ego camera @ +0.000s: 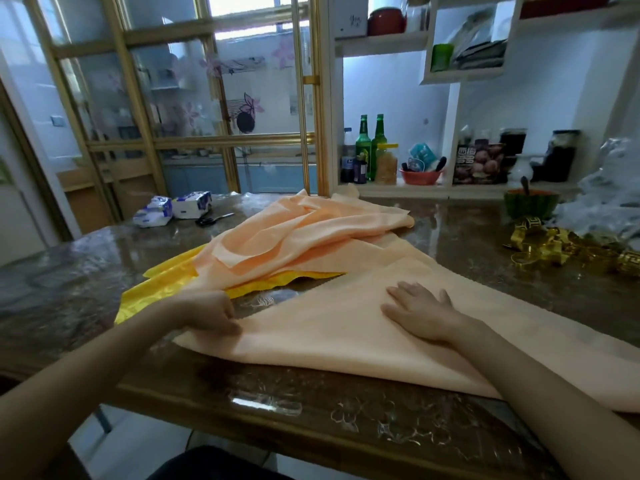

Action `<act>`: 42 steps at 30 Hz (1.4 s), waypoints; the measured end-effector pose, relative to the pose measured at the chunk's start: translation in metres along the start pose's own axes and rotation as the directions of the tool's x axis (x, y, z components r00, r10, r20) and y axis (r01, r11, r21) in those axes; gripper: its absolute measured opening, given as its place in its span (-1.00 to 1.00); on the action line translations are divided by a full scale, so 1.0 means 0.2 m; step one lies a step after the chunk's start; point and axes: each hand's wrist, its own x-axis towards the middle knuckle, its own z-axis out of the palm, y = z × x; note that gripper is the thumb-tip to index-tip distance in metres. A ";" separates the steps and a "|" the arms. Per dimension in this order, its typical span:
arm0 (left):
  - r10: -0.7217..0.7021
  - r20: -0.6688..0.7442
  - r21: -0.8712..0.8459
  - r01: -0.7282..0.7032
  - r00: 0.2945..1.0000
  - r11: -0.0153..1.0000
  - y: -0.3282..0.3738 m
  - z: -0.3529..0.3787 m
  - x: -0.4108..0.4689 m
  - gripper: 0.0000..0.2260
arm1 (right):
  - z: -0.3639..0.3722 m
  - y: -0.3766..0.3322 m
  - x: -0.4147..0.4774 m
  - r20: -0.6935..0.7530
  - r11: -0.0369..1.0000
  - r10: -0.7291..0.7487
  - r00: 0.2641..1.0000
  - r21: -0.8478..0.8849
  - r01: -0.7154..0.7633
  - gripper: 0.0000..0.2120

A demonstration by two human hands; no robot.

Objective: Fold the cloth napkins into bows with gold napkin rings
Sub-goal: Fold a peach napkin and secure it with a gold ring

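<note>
Head view, single frame. The working napkin (pixel 329 337), peach cloth, lies on the counter (pixel 104 258) right in front of me, folded to a broad triangle. Its long folded edge runs along the near side and its apex points away, toward the far right. My left hand (pixel 211 313) is at the left corner of this napkin, its fingers (pixel 230 325) curled and pinching the cloth edge there. My right hand (pixel 419 310) rests palm down on the middle of the triangle, fingers straight and slightly spread, pressing the fabric flat and gripping nothing. Behind the working napkin sits a loose, rumpled pile of peach napkins (pixel 304 230), touching or overlapping its far edge. A yellow napkin (pixel 162 289) lies under that pile and sticks out to the left, just beside my left hand. The gold napkin rings (pixel 554 247) lie in a heap on the counter at the far right, well apart from both hands. A green ribbed bowl (pixel 530 204) stands just behind the rings, with crumpled clear plastic (pixel 609 188) next to it. At the far left of the counter are two tissue packs (pixel 173 207), with scissors (pixel 213 220) just beside them. Two green bottles (pixel 370 143) stand on the shelf beyond.
</note>
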 end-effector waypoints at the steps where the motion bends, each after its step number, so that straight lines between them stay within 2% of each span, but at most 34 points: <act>1: -0.023 -0.063 0.042 0.026 0.998 0.999 -0.01 0.03 0.01 -0.73 | 0.00 0.00 0.03 -0.009 1.000 0.011 1.000 -0.004 -0.011 -0.46; 3: -0.028 -0.288 0.124 0.067 0.957 0.990 0.01 0.08 0.01 -0.73 | -0.01 0.00 0.08 -0.039 1.000 0.019 0.999 -0.018 -0.019 -0.47; 4: 0.027 -0.408 0.173 0.048 0.913 0.984 0.04 0.09 -0.01 -0.71 | -0.01 0.00 0.09 -0.051 1.000 0.014 0.999 -0.025 -0.015 -0.49; 5: 0.123 -0.473 0.195 -0.032 0.872 0.980 0.09 0.12 -0.04 -0.66 | -0.02 -0.01 0.11 -0.058 0.999 0.008 0.998 -0.032 -0.010 -0.50; 6: 0.231 -0.481 0.161 -0.173 0.846 0.972 0.14 0.15 -0.08 -0.62 | -0.03 -0.01 0.12 -0.061 0.999 0.007 0.998 -0.038 -0.009 -0.52; 8: 0.459 -0.398 0.087 -0.465 0.794 0.881 0.24 0.18 -0.17 -0.58 | -0.04 0.00 0.13 -0.083 0.998 0.018 0.996 -0.056 -0.022 -0.52; 9: 0.546 -0.371 0.108 -0.549 0.751 0.829 0.29 0.19 -0.19 -0.59 | -0.05 0.00 0.13 -0.119 0.998 0.023 0.993 -0.051 -0.030 -0.52; 11: 0.624 -0.362 0.185 -0.603 0.692 0.776 0.33 0.19 -0.17 -0.62 | -0.06 -0.01 0.08 -0.223 0.999 0.013 0.975 0.031 -0.006 -0.53; 13: 0.595 -0.389 0.207 -0.563 0.703 0.800 0.36 0.18 -0.13 -0.60 | -0.09 -0.03 -0.04 -0.265 0.976 -0.028 0.964 0.199 0.083 -0.54; 14: 0.584 -0.397 0.236 -0.536 0.708 0.811 0.37 0.18 -0.11 -0.60 | -0.11 -0.04 -0.11 -0.225 0.956 -0.072 0.972 0.262 0.132 -0.52; 16: 0.582 -0.413 0.304 -0.497 0.701 0.813 0.42 0.18 -0.07 -0.62 | -0.12 -0.03 -0.29 -0.050 0.935 -0.158 0.986 0.314 0.166 -0.45; 18: 0.562 -0.425 0.303 -0.473 0.710 0.827 0.45 0.19 -0.06 -0.65 | -0.10 -0.01 -0.46 0.072 0.958 -0.199 0.977 0.226 0.178 -0.38; 19: 0.554 -0.436 0.296 -0.468 0.709 0.833 0.45 0.19 -0.05 -0.67 | -0.08 0.00 -0.51 0.058 0.968 -0.212 0.976 0.152 0.201 -0.40; 22: 0.545 -0.450 0.290 -0.462 0.707 0.838 0.48 0.20 -0.07 -0.71 | -0.06 0.02 -0.62 -0.091 0.978 -0.207 0.974 0.014 0.209 -0.62; 25: 0.555 -0.439 0.315 -0.457 0.707 0.831 0.47 0.21 -0.14 -0.72 | -0.09 0.03 -0.67 -0.150 0.977 -0.201 0.968 -0.106 0.187 -0.65; 27: 0.561 -0.388 0.330 -0.458 0.731 0.825 0.47 0.23 -0.21 -0.73 | -0.11 0.02 -0.74 -0.122 0.967 -0.229 0.966 -0.144 0.211 -0.66; 29: 0.533 -0.293 0.287 -0.459 0.794 0.841 0.45 0.23 -0.28 -0.73 | -0.13 0.01 -0.81 -0.047 0.957 -0.264 0.964 -0.136 0.255 -0.69; 31: 0.460 -0.113 0.194 -0.435 0.881 0.880 0.45 0.20 -0.36 -0.65 | -0.14 0.01 -0.85 0.050 0.957 -0.290 0.956 -0.016 0.291 -0.72; 33: 0.353 0.029 0.051 -0.354 0.935 0.934 0.49 0.16 -0.40 -0.35 | -0.13 0.03 -0.81 0.014 0.949 -0.280 0.960 0.158 0.274 -0.70; 34: 0.335 0.019 -0.004 -0.335 0.942 0.942 0.52 0.15 -0.39 -0.27 | -0.12 0.06 -0.77 -0.054 0.950 -0.249 0.967 0.182 0.255 -0.68; 35: 0.338 -0.048 -0.031 -0.340 0.940 0.940 0.57 0.15 -0.37 -0.26 | -0.11 0.09 -0.71 -0.111 0.964 -0.203 0.973 0.151 0.218 -0.63; 37: 0.366 -0.183 0.005 -0.372 0.912 0.928 0.66 0.19 -0.33 -0.33 | -0.06 0.13 -0.62 -0.113 0.995 -0.092 0.989 0.022 0.095 -0.52; 39: 0.386 -0.194 0.016 -0.390 0.902 0.921 0.72 0.24 -0.28 -0.36 | -0.02 0.14 -0.55 -0.030 0.998 -0.040 0.999 -0.046 0.038 -0.46; 42: 0.356 -0.147 -0.001 -0.360 0.923 0.933 0.74 0.29 -0.20 -0.36 | 0.03 0.14 -0.50 0.023 0.997 -0.064 0.998 -0.040 0.064 -0.44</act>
